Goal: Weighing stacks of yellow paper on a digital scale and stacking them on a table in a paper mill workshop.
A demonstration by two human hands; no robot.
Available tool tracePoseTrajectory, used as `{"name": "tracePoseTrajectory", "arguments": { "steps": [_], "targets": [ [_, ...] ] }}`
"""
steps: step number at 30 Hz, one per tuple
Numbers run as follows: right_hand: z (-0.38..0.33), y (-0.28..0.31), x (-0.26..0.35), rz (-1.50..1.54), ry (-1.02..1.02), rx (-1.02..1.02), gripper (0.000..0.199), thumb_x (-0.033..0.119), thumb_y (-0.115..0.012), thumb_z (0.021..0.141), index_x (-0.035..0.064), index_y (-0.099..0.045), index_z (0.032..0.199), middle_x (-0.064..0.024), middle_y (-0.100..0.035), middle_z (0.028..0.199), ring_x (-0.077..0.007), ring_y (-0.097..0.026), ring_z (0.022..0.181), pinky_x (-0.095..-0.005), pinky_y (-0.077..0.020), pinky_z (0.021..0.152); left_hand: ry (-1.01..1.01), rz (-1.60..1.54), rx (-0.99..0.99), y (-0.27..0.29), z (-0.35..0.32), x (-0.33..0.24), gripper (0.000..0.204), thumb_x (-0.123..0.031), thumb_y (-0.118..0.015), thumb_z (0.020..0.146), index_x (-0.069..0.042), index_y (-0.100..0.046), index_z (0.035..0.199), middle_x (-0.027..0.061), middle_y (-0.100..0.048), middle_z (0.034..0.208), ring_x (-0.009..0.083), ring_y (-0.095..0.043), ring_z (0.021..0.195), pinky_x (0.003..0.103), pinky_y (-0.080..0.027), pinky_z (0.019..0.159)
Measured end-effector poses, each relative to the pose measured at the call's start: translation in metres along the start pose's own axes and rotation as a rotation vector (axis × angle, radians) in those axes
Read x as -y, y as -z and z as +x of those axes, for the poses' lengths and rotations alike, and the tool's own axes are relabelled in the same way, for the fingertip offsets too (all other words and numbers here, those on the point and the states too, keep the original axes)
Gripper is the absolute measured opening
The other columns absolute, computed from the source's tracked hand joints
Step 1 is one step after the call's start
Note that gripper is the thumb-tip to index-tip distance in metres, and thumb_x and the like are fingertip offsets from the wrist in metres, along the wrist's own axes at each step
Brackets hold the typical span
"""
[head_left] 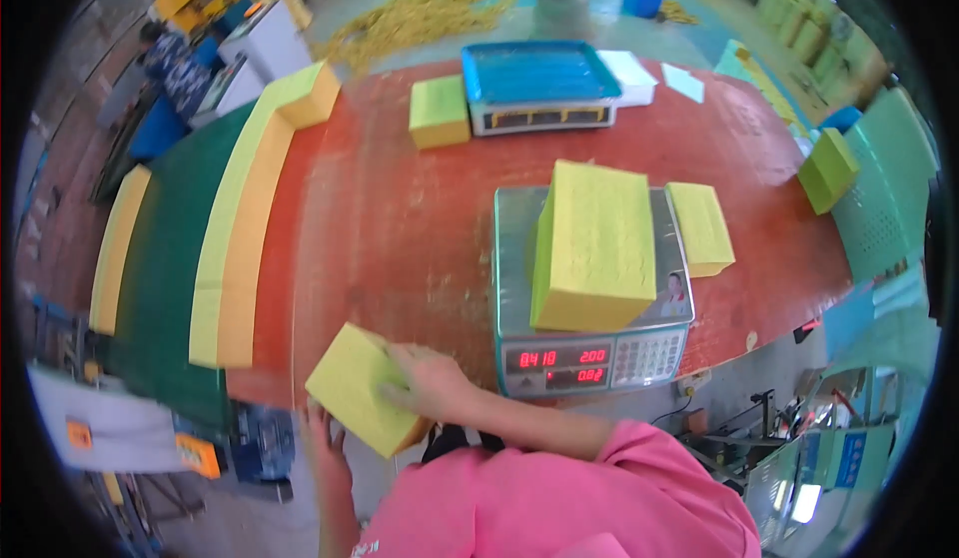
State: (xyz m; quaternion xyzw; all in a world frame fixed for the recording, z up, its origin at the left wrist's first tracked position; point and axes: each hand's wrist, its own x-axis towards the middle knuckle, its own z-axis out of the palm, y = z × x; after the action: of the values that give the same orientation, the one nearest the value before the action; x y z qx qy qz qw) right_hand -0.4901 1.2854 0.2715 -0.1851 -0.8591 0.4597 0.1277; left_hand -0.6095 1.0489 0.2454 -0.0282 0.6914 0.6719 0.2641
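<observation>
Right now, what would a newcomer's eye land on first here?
Probably the big yellow block standing on the digital scale at mid-table, its red display lit. Next, at the near table edge, both hands grip a smaller yellow block: the right hand on top, the left hand underneath. Long yellow stacks line the red table on the left.

Pink short-sleeved top [559, 503], bare forearms
</observation>
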Motion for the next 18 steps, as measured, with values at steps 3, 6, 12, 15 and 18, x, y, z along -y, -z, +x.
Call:
{"name": "tracePoseTrajectory", "arguments": {
  "steps": [3,6,12,15,18],
  "targets": [
    [-0.019,0.002,0.005,0.009,-0.007,0.040,0.063,0.038,-0.067,0.085,-0.0004,-0.048,0.131,-0.0220,-0.059,0.122,-0.0379,-0.057,0.113,-0.0442,-0.0471,0.096,-0.140,-0.160,0.154,-0.034,-0.025,0.007,0.064,-0.044,-0.047,0.101,-0.009,-0.028,0.151,0.0099,-0.039,0.148,0.0247,-0.040,0.136,0.041,-0.035,0.109],
    [-0.031,-0.005,0.009,0.017,0.032,0.062,0.064,0.038,-0.068,0.084,-0.0002,-0.048,0.131,-0.0221,-0.058,0.124,-0.0370,-0.056,0.115,-0.0445,-0.0466,0.096,-0.066,-0.346,0.155,-0.035,-0.043,0.031,0.060,-0.041,-0.048,0.101,-0.009,-0.030,0.150,0.0095,-0.044,0.146,0.0233,-0.044,0.133,0.039,-0.035,0.109],
    [-0.041,-0.007,0.007,0.007,0.022,0.001,0.059,0.036,-0.067,0.086,0.0003,-0.048,0.130,-0.0218,-0.058,0.122,-0.0370,-0.056,0.114,-0.0452,-0.0472,0.094,0.119,-0.380,0.185,-0.035,-0.067,0.028,0.054,-0.035,-0.049,0.100,-0.004,-0.040,0.144,0.0086,-0.052,0.139,0.0216,-0.050,0.127,0.038,-0.038,0.107],
    [-0.044,-0.012,0.013,0.003,-0.003,0.045,0.062,0.035,-0.067,0.086,0.0007,-0.046,0.133,-0.0218,-0.057,0.124,-0.0371,-0.055,0.116,-0.0447,-0.0465,0.096,0.147,-0.343,0.262,-0.029,-0.065,0.025,0.053,-0.029,-0.051,0.098,-0.001,-0.041,0.142,0.0093,-0.053,0.139,0.0215,-0.051,0.126,0.037,-0.040,0.105],
    [-0.051,-0.012,0.011,-0.011,-0.011,-0.002,0.059,0.031,-0.068,0.086,0.0006,-0.048,0.132,-0.0205,-0.059,0.122,-0.0345,-0.058,0.113,-0.0422,-0.0476,0.095,0.186,-0.410,0.327,-0.031,-0.056,0.031,0.051,-0.024,-0.054,0.096,-0.001,-0.044,0.140,0.0102,-0.055,0.136,0.0215,-0.053,0.124,0.037,-0.042,0.103]
  ]
}}
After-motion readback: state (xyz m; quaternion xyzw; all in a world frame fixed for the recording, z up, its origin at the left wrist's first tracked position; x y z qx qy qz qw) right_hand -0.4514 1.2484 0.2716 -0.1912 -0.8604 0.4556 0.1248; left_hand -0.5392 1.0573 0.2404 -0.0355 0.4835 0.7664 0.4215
